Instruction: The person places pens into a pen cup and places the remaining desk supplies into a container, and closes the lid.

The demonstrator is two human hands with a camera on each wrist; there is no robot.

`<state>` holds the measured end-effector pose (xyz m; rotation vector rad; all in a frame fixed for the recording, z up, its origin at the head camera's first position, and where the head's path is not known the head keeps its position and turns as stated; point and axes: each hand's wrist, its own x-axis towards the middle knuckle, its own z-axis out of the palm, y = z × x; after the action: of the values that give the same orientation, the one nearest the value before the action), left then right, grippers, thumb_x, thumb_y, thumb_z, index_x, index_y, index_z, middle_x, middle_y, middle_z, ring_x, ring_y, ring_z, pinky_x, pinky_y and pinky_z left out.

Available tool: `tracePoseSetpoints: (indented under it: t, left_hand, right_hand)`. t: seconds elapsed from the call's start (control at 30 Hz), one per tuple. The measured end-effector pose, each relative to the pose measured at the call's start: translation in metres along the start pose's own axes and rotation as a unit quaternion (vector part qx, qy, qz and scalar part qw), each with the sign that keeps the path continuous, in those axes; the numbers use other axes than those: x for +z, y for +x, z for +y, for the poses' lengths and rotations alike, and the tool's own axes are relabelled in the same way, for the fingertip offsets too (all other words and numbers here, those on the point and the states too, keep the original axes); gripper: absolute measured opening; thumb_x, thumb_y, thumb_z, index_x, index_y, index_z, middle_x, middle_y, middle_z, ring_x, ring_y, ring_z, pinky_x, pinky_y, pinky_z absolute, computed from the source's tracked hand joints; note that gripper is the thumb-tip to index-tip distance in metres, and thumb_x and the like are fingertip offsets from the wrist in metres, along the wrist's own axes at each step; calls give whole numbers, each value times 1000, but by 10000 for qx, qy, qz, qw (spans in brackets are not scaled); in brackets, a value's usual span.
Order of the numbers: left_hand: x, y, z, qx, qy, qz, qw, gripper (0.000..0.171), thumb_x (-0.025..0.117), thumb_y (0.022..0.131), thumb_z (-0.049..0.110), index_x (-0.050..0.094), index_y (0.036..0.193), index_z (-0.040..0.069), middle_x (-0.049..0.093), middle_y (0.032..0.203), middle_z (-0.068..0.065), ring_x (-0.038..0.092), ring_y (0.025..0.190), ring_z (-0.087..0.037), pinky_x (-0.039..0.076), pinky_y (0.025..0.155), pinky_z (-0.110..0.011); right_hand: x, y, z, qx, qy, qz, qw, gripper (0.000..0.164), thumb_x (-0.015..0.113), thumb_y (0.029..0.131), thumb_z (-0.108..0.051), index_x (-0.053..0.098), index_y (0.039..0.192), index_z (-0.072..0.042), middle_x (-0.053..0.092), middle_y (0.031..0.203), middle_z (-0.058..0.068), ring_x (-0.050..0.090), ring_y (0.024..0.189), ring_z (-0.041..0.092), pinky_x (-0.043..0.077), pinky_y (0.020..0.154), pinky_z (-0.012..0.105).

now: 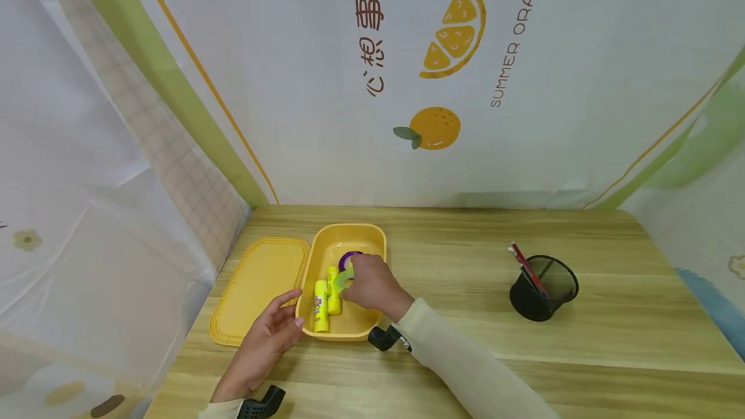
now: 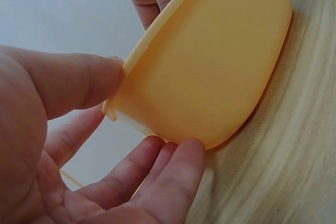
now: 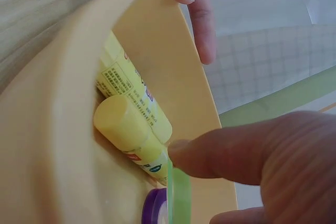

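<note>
A yellow plastic box (image 1: 355, 235) stands on the table with two yellow glue sticks lying side by side in it, the nearer glue stick (image 1: 321, 308) and the farther glue stick (image 1: 334, 303). My left hand (image 1: 262, 346) grips the box's near left corner, thumb on the rim and fingers against the outer wall. Inside the box, my right hand (image 1: 375, 284) pinches a green ring-shaped tape roll (image 3: 181, 198) between thumb and fingers. A purple tape roll (image 1: 343, 262) lies just beyond it, partly hidden by the right hand.
Left of the box lies its flat yellow lid (image 1: 259, 283). A black mesh pen holder (image 1: 538, 299) with a red pencil-like stick (image 1: 526, 267) stands to the right on the wooden table (image 1: 454, 257). A printed curtain (image 1: 326, 115) hangs behind the table's back edge.
</note>
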<state>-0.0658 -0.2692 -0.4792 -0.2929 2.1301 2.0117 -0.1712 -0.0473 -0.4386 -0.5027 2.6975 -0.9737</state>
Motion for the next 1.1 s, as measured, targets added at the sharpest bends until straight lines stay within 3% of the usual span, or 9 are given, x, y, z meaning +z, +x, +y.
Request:
tracePoseSetpoints:
  t: [0.27, 0.37, 0.5, 0.7, 0.9, 1.1]
  left_hand:
    - [0, 0, 1, 14, 0, -22, 10000, 58, 64, 104, 7, 44, 158, 18, 48, 128, -13, 56, 109, -19, 60, 93, -32]
    - [0, 0, 1, 5, 12, -25, 10000, 58, 64, 104, 7, 44, 158, 18, 49, 127, -13, 56, 109, -19, 60, 93, -32]
    - [0, 0, 1, -3, 49, -31, 10000, 58, 64, 104, 7, 44, 158, 19, 49, 128, -14, 56, 109, -19, 60, 93, -31]
    - [-1, 0, 0, -26, 0, -25, 10000, 59, 64, 105, 7, 43, 158, 18, 49, 128, -13, 55, 109, -19, 60, 92, -31]
    - [0, 0, 0, -27, 17, -1, 10000, 58, 64, 104, 7, 43, 158, 18, 49, 127, -13, 56, 108, -18, 60, 92, -31]
    - [1, 0, 2, 6, 67, 1, 10000, 58, 63, 105, 7, 44, 158, 18, 49, 128, -13, 56, 108, -19, 60, 91, -31]
  right_hand:
    - [0, 0, 1, -16, 37, 32, 10000, 40, 90, 81, -15, 70, 112, 2, 65, 84, 3, 58, 71, 16, 51, 57, 27]
    - [1, 0, 2, -36, 66, 55, 10000, 44, 90, 81, -17, 70, 115, 2, 69, 91, 5, 59, 75, 15, 52, 59, 26]
    - [1, 0, 3, -63, 87, 98, 9999, 53, 90, 82, -19, 69, 125, 4, 75, 109, 12, 64, 86, 18, 57, 67, 28]
    - [4, -1, 6, -41, 63, 133, 9999, 65, 90, 84, -24, 64, 138, 3, 73, 131, 16, 69, 115, 27, 62, 91, 38]
    - [5, -2, 9, -242, 103, 300, 9992, 66, 89, 84, -27, 65, 138, 2, 72, 133, 15, 68, 121, 29, 60, 99, 42]
    - [3, -5, 10, -294, 498, 320, 9978, 66, 87, 88, -31, 63, 142, 0, 69, 139, 14, 67, 126, 30, 59, 102, 43]
